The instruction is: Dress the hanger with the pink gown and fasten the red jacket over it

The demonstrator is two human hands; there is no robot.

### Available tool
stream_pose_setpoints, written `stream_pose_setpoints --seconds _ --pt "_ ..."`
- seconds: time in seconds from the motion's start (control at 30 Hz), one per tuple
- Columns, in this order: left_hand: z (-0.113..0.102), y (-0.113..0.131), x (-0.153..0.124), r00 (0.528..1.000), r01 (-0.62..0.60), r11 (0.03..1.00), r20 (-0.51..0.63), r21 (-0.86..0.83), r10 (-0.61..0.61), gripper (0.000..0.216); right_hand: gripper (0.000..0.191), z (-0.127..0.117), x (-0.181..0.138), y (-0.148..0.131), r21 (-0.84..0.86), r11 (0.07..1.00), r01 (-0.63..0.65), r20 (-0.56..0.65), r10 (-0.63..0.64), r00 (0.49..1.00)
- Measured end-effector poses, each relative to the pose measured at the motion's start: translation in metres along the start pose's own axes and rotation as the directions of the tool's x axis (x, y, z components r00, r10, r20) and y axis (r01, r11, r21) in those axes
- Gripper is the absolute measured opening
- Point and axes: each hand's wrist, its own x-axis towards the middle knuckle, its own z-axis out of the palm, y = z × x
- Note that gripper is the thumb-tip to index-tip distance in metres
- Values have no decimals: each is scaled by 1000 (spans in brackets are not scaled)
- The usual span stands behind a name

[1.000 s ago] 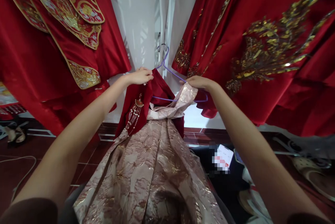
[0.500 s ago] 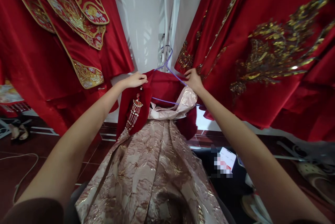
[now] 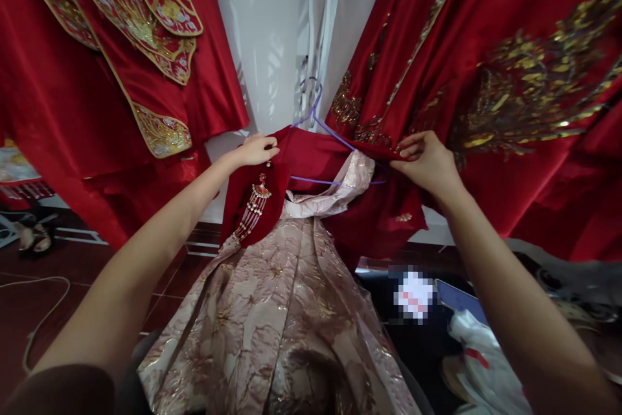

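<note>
A dark red velvet jacket is draped over a purple wire hanger. My left hand pinches its left shoulder edge, just above a beaded tassel brooch. Out to the right, my right hand pinches the jacket's other edge between thumb and fingers and holds it stretched away from the hanger. Below hangs a pale pink and gold brocade skirt. Its waistband loops over the right side of the hanger, and the skirt spreads down toward me.
Red embroidered gowns hang on the left and right. A white rail post stands behind the hanger. Low on the right are a lit phone with a blurred screen and a white plastic bag. Shoes stand at far left.
My right hand has moved right, away from the hanger, drawing the jacket's right side outward so more red cloth shows. My left hand stays at the left shoulder, shifted slightly right.
</note>
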Motion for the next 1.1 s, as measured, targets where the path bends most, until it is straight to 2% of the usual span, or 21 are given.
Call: stream_pose_setpoints --seconds 0.1,0.2,0.27,0.3,0.37,0.4,0.47,0.57,0.67,0.8,0.87,0.93,1.03,1.1 --pt "3 0 -1 1000 22 1000 -14 5 -22 22 19 3 -9 -20 55 997 -53 177 43 983" --pt "10 -4 0 998 23 1000 -52 2 -23 22 9 22 -14 -41 178 963 -200 332 132 934" --pt "17 -4 0 996 30 999 -82 22 -28 22 8 43 -17 -56 313 882 -353 412 209 887" --pt "20 -4 0 995 39 998 -93 39 -35 22 10 55 -19 -64 408 811 -420 452 220 865" --pt "24 -2 -2 992 59 995 -113 76 -50 23 10 76 -24 -83 553 677 -486 515 181 838" --pt "25 -1 -4 991 65 994 -126 91 -54 24 8 85 -27 -91 578 648 -496 545 145 825" --pt "24 0 -8 987 57 993 -154 101 -41 27 11 96 -32 -105 590 614 -524 621 70 781" --pt "20 2 -17 985 -10 995 -171 99 27 36 21 95 -36 -107 559 624 -546 700 -2 715" --pt "19 4 -26 981 -57 990 -179 129 80 38 21 86 -37 -94 537 701 -470 677 -25 736" --pt "23 18 -42 964 -51 986 -251 159 90 31 22 83 -41 -82 480 786 -391 630 1 777" --pt "28 30 -50 956 -55 988 -279 144 93 25 22 88 -44 -84 479 785 -392 634 -1 773" --pt "35 44 -57 962 -88 992 -250 90 108 23 20 96 -46 -88 502 772 -389 628 -16 778" --pt "48 61 -61 976 -147 987 -172 -61 134 20 16 107 -48 -97 561 745 -362 601 -66 796" --pt "57 66 -60 976 -151 975 -181 -164 121 17 15 110 -50 -100 593 725 -349 591 -98 801"
